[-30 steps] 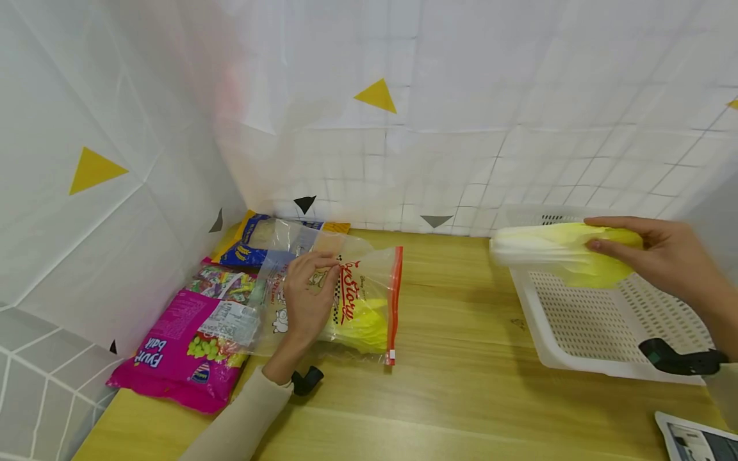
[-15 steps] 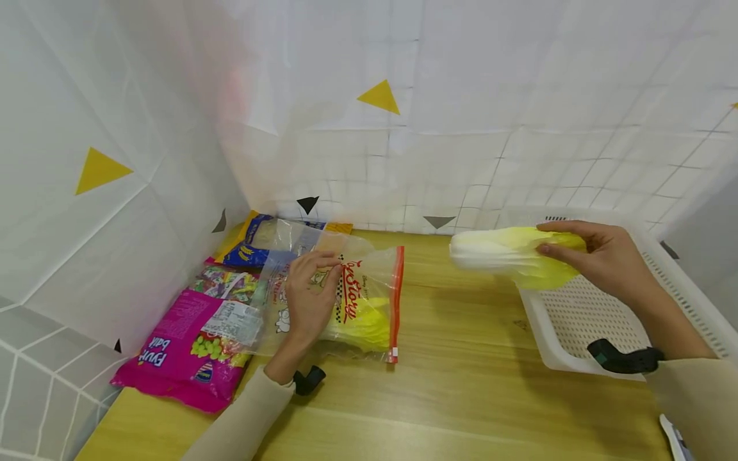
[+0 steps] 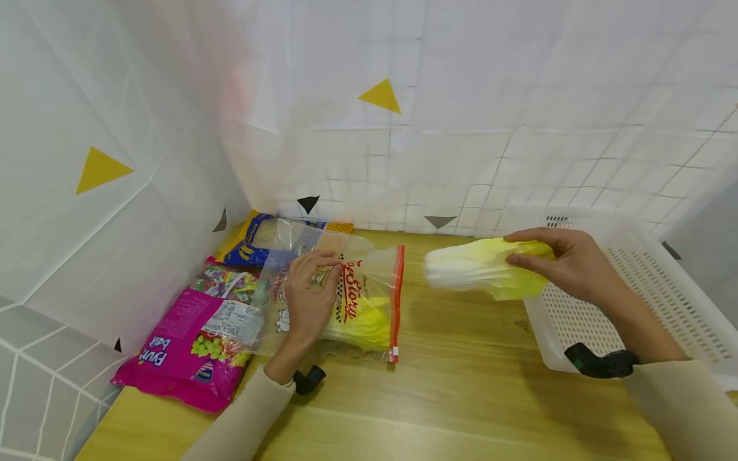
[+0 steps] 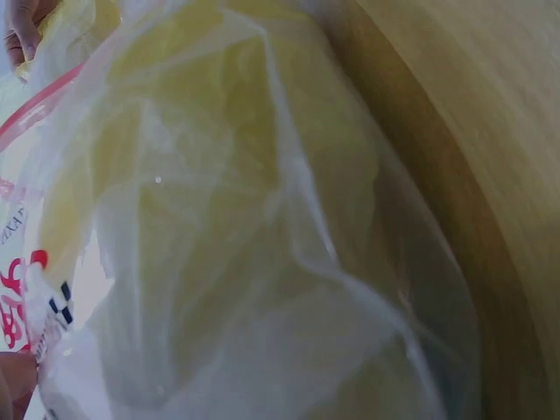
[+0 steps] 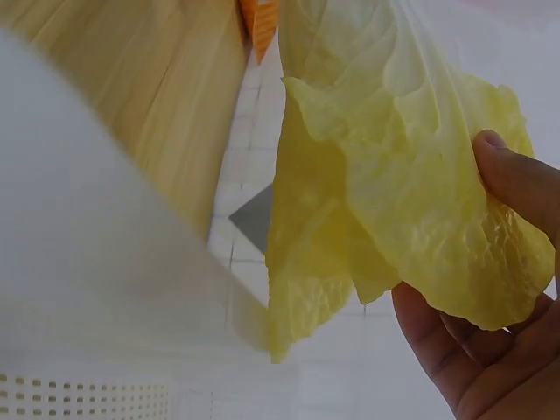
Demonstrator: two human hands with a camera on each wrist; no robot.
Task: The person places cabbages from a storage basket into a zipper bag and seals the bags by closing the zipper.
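Observation:
My right hand (image 3: pixel 567 259) pinches a napa cabbage (image 3: pixel 478 266) by its yellow leafy end, fingers above and thumb along the near side. Its white base points left, and it is held above the table beside the basket. In the right wrist view the thumb presses on the frilled leaves (image 5: pixel 394 166). At left, my left hand (image 3: pixel 311 298) pinches the upper film of a clear zip bag (image 3: pixel 375 256) printed with red lettering. Inside that bag lies a yellow leafy bundle (image 3: pixel 366 326), which fills much of the left wrist view. The bag's red zip edge (image 3: pixel 398 301) faces right.
A white perforated basket (image 3: pixel 542 346) stands at the right, under the right forearm. Left of the zip bag lie a pink candy bag (image 3: pixel 179 346) and, behind, a blue and yellow packet (image 3: pixel 245 246). A white sheet wall (image 3: pixel 461 153) bounds the table's back.
My right hand has carried the napa cabbage leftward from over the basket and slightly lower, toward the zip bag. The left hand and the bag have stayed in place.

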